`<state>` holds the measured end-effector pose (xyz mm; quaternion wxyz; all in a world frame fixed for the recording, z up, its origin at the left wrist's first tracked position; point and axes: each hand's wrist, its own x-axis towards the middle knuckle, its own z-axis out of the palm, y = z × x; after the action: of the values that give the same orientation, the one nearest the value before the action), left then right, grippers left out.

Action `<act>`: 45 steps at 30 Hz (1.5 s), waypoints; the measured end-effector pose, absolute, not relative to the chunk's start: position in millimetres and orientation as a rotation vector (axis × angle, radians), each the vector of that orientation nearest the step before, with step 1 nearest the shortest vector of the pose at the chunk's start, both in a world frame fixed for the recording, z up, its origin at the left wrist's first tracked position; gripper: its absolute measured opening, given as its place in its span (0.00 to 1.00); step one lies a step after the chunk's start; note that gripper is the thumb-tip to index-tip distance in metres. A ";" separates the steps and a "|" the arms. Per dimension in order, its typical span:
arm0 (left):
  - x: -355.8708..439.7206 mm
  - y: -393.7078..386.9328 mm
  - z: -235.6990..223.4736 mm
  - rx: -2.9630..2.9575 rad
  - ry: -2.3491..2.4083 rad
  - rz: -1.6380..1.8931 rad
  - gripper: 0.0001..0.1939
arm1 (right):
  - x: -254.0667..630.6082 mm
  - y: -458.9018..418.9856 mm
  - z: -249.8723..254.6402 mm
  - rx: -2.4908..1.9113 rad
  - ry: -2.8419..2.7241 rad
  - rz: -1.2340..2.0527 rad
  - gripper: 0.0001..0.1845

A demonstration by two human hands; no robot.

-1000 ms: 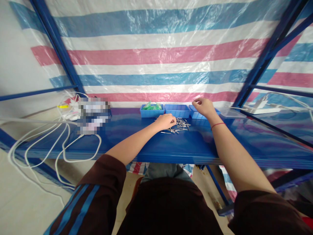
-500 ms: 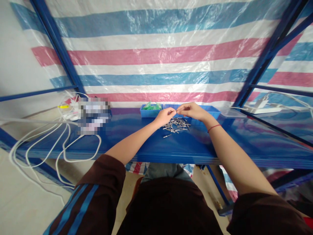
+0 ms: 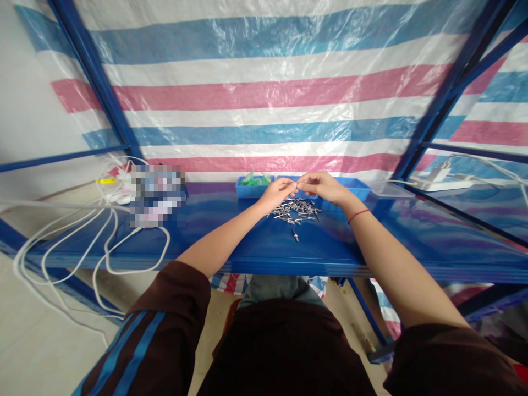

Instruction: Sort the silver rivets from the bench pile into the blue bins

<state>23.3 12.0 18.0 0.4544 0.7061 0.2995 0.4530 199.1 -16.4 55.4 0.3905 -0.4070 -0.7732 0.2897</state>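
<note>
A loose pile of silvery blind rivets (image 3: 303, 209) lies on the blue metal shelf (image 3: 256, 242). One single rivet (image 3: 295, 235) rests apart, nearer the shelf's front edge. Over the back of the pile, my left hand (image 3: 279, 192) and my right hand (image 3: 320, 186) meet fingertip to fingertip. Both are closed in a pinch; whatever sits between the fingers is too small to make out. Behind them stands a blue tray (image 3: 358, 187), partly hidden by my right hand. Green plastic pieces (image 3: 254, 179) fill its left compartment.
White cables (image 3: 111, 242) loop over the shelf's left end and hang off its front. A pixelated object (image 3: 159, 195) sits beside them. To the right lie a clear plastic lid (image 3: 390, 189) and a white power strip (image 3: 439, 181). Blue posts (image 3: 433, 110) frame the striped sheet behind.
The single rivet in front of the pile now lies farther right and nearer the edge, turned to another angle. My left fingers have shifted slightly; both hands remain together above the pile.
</note>
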 end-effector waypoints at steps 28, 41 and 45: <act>23.2 14.8 14.5 2.000 0.886 1.287 0.11 | 205.0 -4.6 49.3 -1.094 -1.958 0.437 0.14; 15.3 -3.1 19.0 2.863 0.942 0.654 0.18 | 264.5 6.0 48.4 -1.823 -1.202 -0.168 0.17; 16.5 -3.4 16.9 2.893 0.908 0.481 0.22 | 258.3 8.7 46.5 -1.858 -1.387 -0.150 0.20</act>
<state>16.5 -3.4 16.9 0.0357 0.9417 0.2955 0.1566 258.3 8.7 46.5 0.3977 -0.7336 -0.5479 -0.0593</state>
